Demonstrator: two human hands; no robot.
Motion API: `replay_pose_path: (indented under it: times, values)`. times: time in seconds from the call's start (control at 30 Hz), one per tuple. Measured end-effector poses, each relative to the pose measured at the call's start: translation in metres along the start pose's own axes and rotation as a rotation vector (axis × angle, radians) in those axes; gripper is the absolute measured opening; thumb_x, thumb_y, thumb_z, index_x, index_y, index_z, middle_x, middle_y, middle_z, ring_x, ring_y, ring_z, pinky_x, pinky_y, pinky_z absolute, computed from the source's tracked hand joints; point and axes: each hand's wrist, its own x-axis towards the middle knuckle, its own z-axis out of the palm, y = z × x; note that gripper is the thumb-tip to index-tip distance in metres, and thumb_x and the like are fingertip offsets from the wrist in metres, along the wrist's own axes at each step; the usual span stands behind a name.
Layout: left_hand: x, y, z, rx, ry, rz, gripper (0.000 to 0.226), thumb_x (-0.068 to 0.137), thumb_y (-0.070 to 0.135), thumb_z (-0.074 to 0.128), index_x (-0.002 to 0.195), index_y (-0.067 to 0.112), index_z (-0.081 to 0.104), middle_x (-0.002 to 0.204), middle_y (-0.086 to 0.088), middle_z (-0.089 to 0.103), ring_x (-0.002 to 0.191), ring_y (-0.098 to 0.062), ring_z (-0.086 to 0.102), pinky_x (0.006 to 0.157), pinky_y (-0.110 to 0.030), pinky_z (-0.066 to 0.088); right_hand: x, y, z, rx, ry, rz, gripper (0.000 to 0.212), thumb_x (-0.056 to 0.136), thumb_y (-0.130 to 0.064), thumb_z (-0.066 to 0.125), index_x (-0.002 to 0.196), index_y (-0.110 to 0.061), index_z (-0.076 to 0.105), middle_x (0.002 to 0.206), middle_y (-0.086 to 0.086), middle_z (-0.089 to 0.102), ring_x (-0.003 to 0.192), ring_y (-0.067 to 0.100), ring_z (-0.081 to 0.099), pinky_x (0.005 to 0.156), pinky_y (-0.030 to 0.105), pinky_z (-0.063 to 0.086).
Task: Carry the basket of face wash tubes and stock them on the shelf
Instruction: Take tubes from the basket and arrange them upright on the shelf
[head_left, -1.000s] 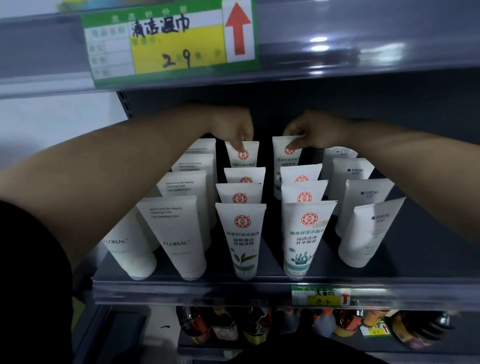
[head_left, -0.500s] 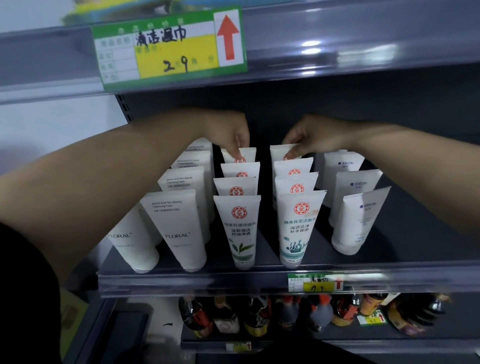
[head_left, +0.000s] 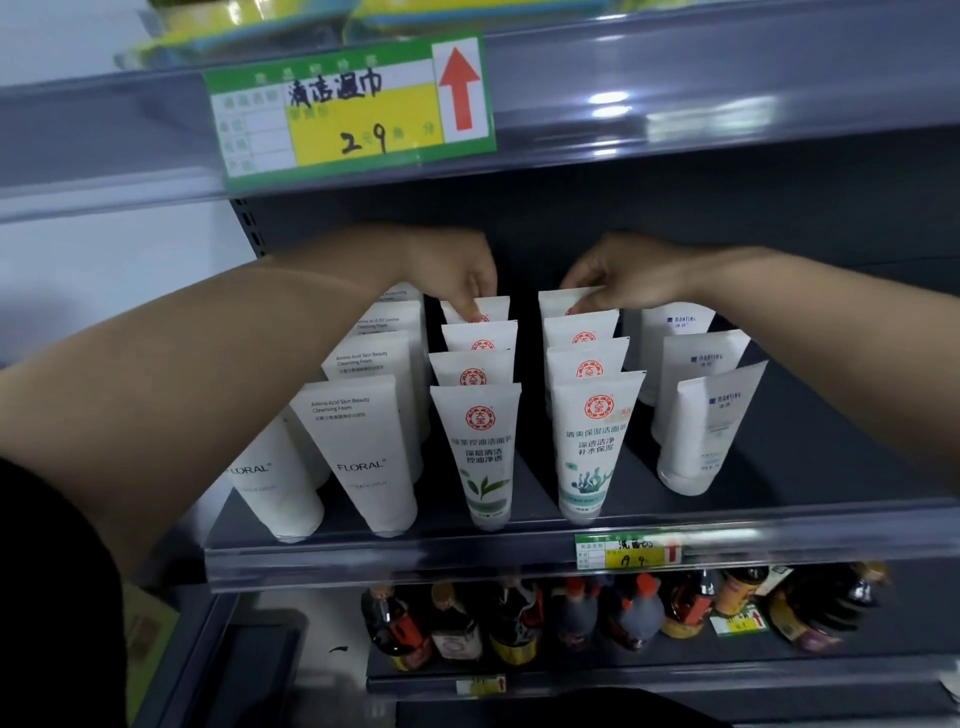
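Head view: the left hand (head_left: 457, 273) reaches to the back of the shelf, fingers curled down, pinching the top edge of the rearmost tube (head_left: 480, 307) in the green-leaf face wash row. The right hand (head_left: 618, 275) does the same a little to the right, its fingertips gripping the crimped top of the rearmost tube (head_left: 558, 301) in the blue-seaweed face wash row. Both rows stand cap-down, four deep, near the centre of the frame, each ending at the shelf lip with a front tube: green-leaf (head_left: 480, 452) and blue-seaweed (head_left: 589, 447). Left of them stand FLORAL cleansing foam tubes (head_left: 363, 457) in two rows; right of them stand three white tubes with a small blue logo (head_left: 701, 426). All rest on the dark shelf (head_left: 779, 467), whose clear front rail carries a small yellow-green price tag (head_left: 626, 552). A larger green and yellow price label (head_left: 348, 106) with a red arrow sits on the shelf rail above, upper centre. Dark bottles (head_left: 597, 613) line the shelf below, blurred.
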Motion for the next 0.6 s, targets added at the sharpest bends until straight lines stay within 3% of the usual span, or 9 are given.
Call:
replay_pose_path:
  times: [0.1,0.2,0.3,0.4,0.47,0.5,0.6]
  values:
    - [-0.002,0.001,-0.001,-0.022,0.059,-0.021,0.021,0.082,0.009,0.067,0.099,-0.003,0.069,0.087,-0.007,0.066,0.061,0.002,0.056,0.060,-0.009,0.042,-0.005,-0.002,-0.002,0.022,0.019,0.019,0.019,0.085,-0.014,0.065,0.103,-0.009,0.069,0.101,0.005,0.070,0.086,0.010,0.059,0.067,0.007,0.042]
    - [-0.010,0.007,-0.009,-0.110,0.227,-0.031,0.019,0.084,0.010,0.063,0.097,-0.001,0.070,0.092,-0.011,0.070,0.057,0.010,0.055,0.058,-0.003,0.041,-0.013,-0.008,-0.012,0.087,0.135,0.060,0.024,0.087,-0.018,0.062,0.110,-0.013,0.067,0.098,0.000,0.067,0.084,0.005,0.056,0.065,0.000,0.036]
    - [-0.026,0.017,-0.014,-0.183,0.336,-0.066,0.021,0.088,0.016,0.057,0.099,0.001,0.068,0.095,-0.011,0.069,0.076,-0.007,0.059,0.068,-0.012,0.043,-0.030,-0.019,-0.020,0.171,0.240,0.087,0.020,0.087,-0.019,0.062,0.107,-0.015,0.068,0.101,0.001,0.068,0.095,0.012,0.060,0.081,0.015,0.041]
    - [-0.044,0.028,-0.011,-0.242,0.422,-0.077,0.021,0.091,0.020,0.055,0.102,0.007,0.065,0.097,-0.001,0.063,0.080,-0.006,0.055,0.073,-0.008,0.041,-0.051,-0.025,-0.020,0.244,0.328,0.105,0.017,0.086,-0.017,0.064,0.103,-0.017,0.068,0.102,0.003,0.069,0.098,0.014,0.062,0.088,0.020,0.044]
    - [-0.054,0.038,-0.006,-0.250,0.470,-0.075,0.018,0.090,0.025,0.056,0.101,0.014,0.065,0.095,0.005,0.063,0.085,-0.006,0.057,0.084,-0.018,0.044,-0.067,-0.022,-0.016,0.271,0.391,0.115,0.015,0.084,-0.017,0.066,0.099,-0.019,0.069,0.095,0.000,0.069,0.089,0.005,0.062,0.081,0.014,0.045]
    - [-0.058,0.044,-0.002,-0.254,0.497,-0.068,0.016,0.088,0.027,0.058,0.099,0.018,0.066,0.091,0.009,0.063,0.083,-0.001,0.057,0.083,-0.017,0.044,-0.076,-0.019,-0.013,0.271,0.426,0.108,0.014,0.083,-0.016,0.066,0.097,-0.020,0.068,0.090,-0.004,0.068,0.082,-0.004,0.061,0.077,0.010,0.045]
    - [-0.069,0.068,0.012,-0.260,0.597,0.017,0.009,0.085,0.021,0.062,0.089,0.019,0.069,0.074,0.020,0.059,0.068,0.013,0.054,0.067,-0.002,0.039,-0.105,-0.005,-0.001,0.228,0.490,0.080,0.013,0.081,-0.012,0.068,0.093,-0.017,0.070,0.080,-0.019,0.064,0.070,-0.018,0.058,0.069,0.004,0.044]
